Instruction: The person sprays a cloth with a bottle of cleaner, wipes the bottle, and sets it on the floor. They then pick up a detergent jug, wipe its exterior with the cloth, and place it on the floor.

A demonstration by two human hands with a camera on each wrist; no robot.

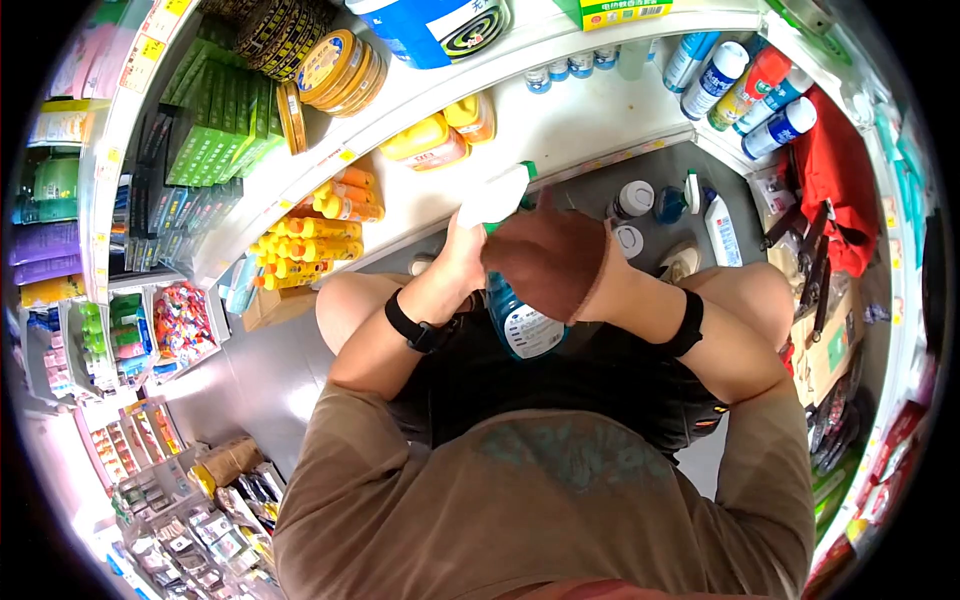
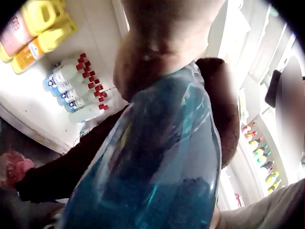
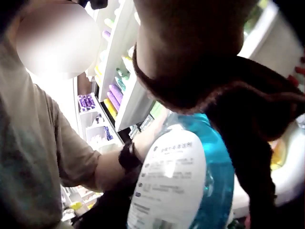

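Observation:
My left hand (image 1: 462, 258) grips a spray bottle near its neck. The bottle has a white trigger head (image 1: 495, 197) with a green nozzle tip, and its clear body (image 2: 157, 167) shows blue liquid inside. A white oval label (image 3: 171, 176) with printed text faces the right wrist camera. Over my right hand (image 1: 603, 288) lies a brown cloth (image 1: 548, 255), pressed around the upper part of the bottle; the cloth hides the fingers. In the left wrist view, brown fabric shows on both sides of the bottle.
On the floor by my knees stand a white-capped container (image 1: 633, 200), another trigger spray bottle (image 1: 672, 205) and a white bottle (image 1: 722, 230). The shelf ahead holds yellow jugs (image 1: 425, 142) and aerosol cans (image 1: 715, 80). A red bag (image 1: 835, 190) hangs at the right.

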